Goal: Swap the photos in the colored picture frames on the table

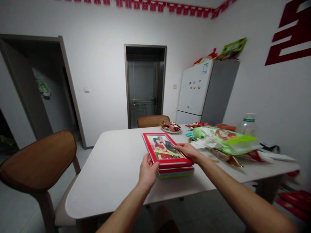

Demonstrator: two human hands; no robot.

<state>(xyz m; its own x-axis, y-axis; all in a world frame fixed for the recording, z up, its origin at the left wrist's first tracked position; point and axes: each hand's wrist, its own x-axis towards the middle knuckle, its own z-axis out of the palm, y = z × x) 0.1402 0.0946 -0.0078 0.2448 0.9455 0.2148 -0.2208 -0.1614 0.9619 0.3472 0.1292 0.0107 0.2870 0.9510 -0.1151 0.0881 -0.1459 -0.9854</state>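
A red photo frame (161, 147) with a picture of people inside lies tilted on top of a small stack. My left hand (148, 171) is closed on its near left corner, thumb near the front edge. On the opposite side, my right hand (188, 151) grips the right edge, its thumb over the border and its other fingers partly hidden. Beneath it, a stack of flat red, blue and green pieces (176, 171) rests on the white table (116, 168); I cannot tell whether the lowest ones are frames too.
Snack packets (225, 139), crumpled wrappers and a clear bottle (248, 124) crowd the table's right side. A plate of wrapped sweets (171, 127) stands at the back. Wooden chairs (41, 161) are at the left and far sides. A fridge (194, 87) stands behind.
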